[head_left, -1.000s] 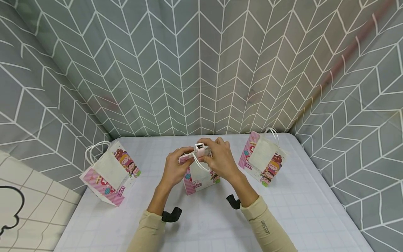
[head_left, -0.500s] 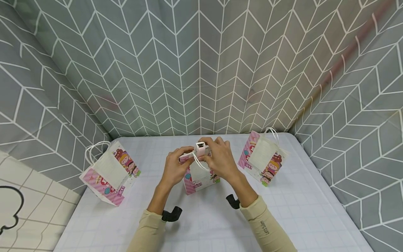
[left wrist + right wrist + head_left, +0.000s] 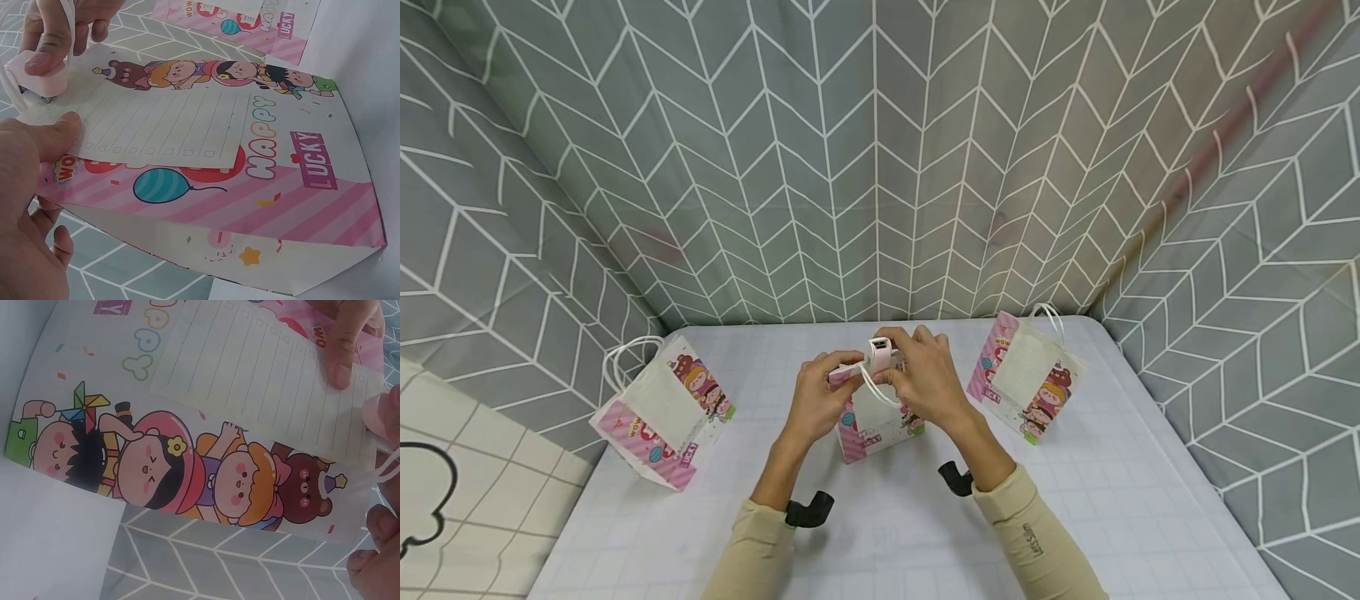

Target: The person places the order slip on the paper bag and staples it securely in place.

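Observation:
In the head view, a pink and white paper gift bag (image 3: 853, 442) with cartoon figures stands at the middle of the table. Against its front lies a lined paper sheet (image 3: 169, 125) with small checkboxes. My left hand (image 3: 820, 396) pinches the bag's top edge and the sheet, thumb in front and fingers behind. From the other side, my right hand (image 3: 931, 379) holds a small pink stapler (image 3: 880, 356) between thumb and fingers at the top edge. White rope handles (image 3: 880, 392) hang down in front of the sheet. What lies inside the stapler's mouth is hidden.
A matching bag (image 3: 658, 454) with a sheet on its front stands at the table's left. Another such bag (image 3: 988, 379) stands at the right. A patterned grey curtain (image 3: 880, 167) rises behind the white table (image 3: 880, 550). Black mounts (image 3: 810, 510) sit at both wrists.
The stapler has shifted very slightly to the right and turned a little. Both hands keep their hold, and the bags stay where they were.

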Tool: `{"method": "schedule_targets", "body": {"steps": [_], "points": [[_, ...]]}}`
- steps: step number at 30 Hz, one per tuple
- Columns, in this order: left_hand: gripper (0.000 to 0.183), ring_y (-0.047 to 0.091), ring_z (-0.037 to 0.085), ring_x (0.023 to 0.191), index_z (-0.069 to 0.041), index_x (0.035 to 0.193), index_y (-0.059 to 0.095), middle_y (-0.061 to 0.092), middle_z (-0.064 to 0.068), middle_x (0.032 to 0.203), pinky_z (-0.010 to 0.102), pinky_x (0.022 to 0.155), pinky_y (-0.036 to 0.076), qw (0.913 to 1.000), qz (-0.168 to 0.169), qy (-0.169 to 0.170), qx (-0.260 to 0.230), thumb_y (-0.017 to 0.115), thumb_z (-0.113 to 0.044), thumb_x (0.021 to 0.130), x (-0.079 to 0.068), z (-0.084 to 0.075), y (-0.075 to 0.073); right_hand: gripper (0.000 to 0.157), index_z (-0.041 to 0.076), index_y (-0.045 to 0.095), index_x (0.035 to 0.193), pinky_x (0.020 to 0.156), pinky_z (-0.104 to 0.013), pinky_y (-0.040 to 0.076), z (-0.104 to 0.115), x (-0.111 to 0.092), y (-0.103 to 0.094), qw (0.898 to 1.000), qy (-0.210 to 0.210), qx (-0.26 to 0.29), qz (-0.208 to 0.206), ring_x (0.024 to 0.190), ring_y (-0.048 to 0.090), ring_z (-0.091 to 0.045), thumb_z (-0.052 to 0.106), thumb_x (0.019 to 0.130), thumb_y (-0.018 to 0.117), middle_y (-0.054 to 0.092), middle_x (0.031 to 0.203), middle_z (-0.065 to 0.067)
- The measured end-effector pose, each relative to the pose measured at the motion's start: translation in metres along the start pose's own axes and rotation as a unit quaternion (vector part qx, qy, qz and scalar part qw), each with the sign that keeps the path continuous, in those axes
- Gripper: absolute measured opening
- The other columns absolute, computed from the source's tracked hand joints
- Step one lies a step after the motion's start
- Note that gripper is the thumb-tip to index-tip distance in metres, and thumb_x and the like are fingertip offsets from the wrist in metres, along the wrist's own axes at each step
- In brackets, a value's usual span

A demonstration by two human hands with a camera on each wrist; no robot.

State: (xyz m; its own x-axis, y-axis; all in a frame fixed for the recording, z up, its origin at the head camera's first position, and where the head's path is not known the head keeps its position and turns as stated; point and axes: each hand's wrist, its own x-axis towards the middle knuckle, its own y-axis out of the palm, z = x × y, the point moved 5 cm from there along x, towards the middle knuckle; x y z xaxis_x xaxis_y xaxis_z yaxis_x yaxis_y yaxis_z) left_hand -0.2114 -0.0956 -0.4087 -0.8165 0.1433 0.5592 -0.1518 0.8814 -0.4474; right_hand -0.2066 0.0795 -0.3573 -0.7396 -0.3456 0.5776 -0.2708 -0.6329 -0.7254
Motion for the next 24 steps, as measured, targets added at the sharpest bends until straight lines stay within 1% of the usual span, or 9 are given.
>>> {"method": "schedule_targets", "body": {"steps": [4, 8, 11, 14, 18, 20, 24], "points": [[0.032, 0.061, 0.023, 0.102, -0.014, 0.115, 0.074, 0.074, 0.002, 0.11, 0.049, 0.093, 0.035, 0.9999, 0.001, 0.012, 0.007, 0.083, -0.012, 0.084, 0.0, -0.002, 0.0, 0.054, 0.018, 0.064, 0.125, 0.072, -0.036, 0.027, 0.0, 0.001, 0.0, 1.0, 0.002, -0.006, -0.003, 0.072, 0.04, -0.014, 0.033, 0.077, 0.084, 0.062, 0.074, 0.005], [0.043, 0.058, 0.023, 0.11, -0.016, 0.119, 0.072, 0.071, 0.001, 0.117, 0.051, 0.097, 0.032, 0.9997, 0.005, 0.021, 0.009, 0.087, -0.02, 0.079, -0.001, -0.003, 0.0, 0.054, 0.017, 0.065, 0.125, 0.072, -0.035, 0.026, 0.0, 0.001, -0.002, 1.0, 0.006, -0.012, -0.007, 0.069, 0.038, -0.014, 0.031, 0.077, 0.085, 0.061, 0.074, 0.004], [0.05, 0.057, 0.022, 0.11, -0.016, 0.122, 0.071, 0.071, 0.001, 0.12, 0.05, 0.098, 0.032, 0.9997, 0.005, 0.024, 0.002, 0.089, -0.024, 0.076, 0.0, -0.006, 0.001, 0.052, 0.017, 0.066, 0.124, 0.071, -0.035, 0.026, 0.001, 0.001, -0.002, 1.0, 0.006, -0.015, -0.008, 0.068, 0.038, -0.014, 0.03, 0.077, 0.085, 0.06, 0.073, 0.004], [0.051, 0.058, 0.02, 0.106, -0.014, 0.121, 0.072, 0.073, 0.001, 0.115, 0.048, 0.096, 0.033, 0.9996, -0.001, 0.026, 0.002, 0.09, -0.024, 0.074, 0.0, -0.008, 0.001, 0.052, 0.018, 0.066, 0.123, 0.071, -0.035, 0.026, 0.001, 0.001, -0.003, 1.0, 0.006, -0.017, -0.005, 0.068, 0.038, -0.014, 0.03, 0.077, 0.085, 0.062, 0.074, 0.004], [0.046, 0.056, 0.018, 0.095, -0.012, 0.115, 0.075, 0.076, 0.003, 0.105, 0.044, 0.092, 0.033, 0.9992, -0.014, 0.034, 0.011, 0.092, -0.02, 0.072, 0.002, -0.01, -0.001, 0.051, 0.018, 0.066, 0.122, 0.071, -0.035, 0.027, 0.003, 0.001, -0.003, 1.0, 0.002, -0.01, -0.004, 0.067, 0.041, -0.013, 0.029, 0.076, 0.085, 0.068, 0.078, 0.004], [0.045, 0.055, 0.018, 0.089, -0.012, 0.112, 0.076, 0.076, 0.004, 0.101, 0.044, 0.091, 0.032, 0.9986, -0.02, 0.045, 0.018, 0.093, -0.018, 0.071, 0.003, -0.011, -0.003, 0.05, 0.017, 0.066, 0.121, 0.071, -0.035, 0.028, 0.003, 0.001, -0.003, 1.0, 0.0, -0.003, -0.005, 0.066, 0.042, -0.013, 0.028, 0.076, 0.085, 0.071, 0.081, 0.004], [0.043, 0.051, 0.016, 0.083, -0.011, 0.109, 0.077, 0.077, 0.003, 0.099, 0.044, 0.088, 0.031, 0.9968, -0.018, 0.072, 0.031, 0.093, -0.017, 0.07, 0.005, -0.014, -0.005, 0.049, 0.015, 0.067, 0.121, 0.073, -0.036, 0.03, 0.003, 0.0, -0.002, 1.0, -0.003, 0.011, -0.012, 0.068, 0.05, -0.014, 0.025, 0.077, 0.086, 0.075, 0.087, 0.002]]}}
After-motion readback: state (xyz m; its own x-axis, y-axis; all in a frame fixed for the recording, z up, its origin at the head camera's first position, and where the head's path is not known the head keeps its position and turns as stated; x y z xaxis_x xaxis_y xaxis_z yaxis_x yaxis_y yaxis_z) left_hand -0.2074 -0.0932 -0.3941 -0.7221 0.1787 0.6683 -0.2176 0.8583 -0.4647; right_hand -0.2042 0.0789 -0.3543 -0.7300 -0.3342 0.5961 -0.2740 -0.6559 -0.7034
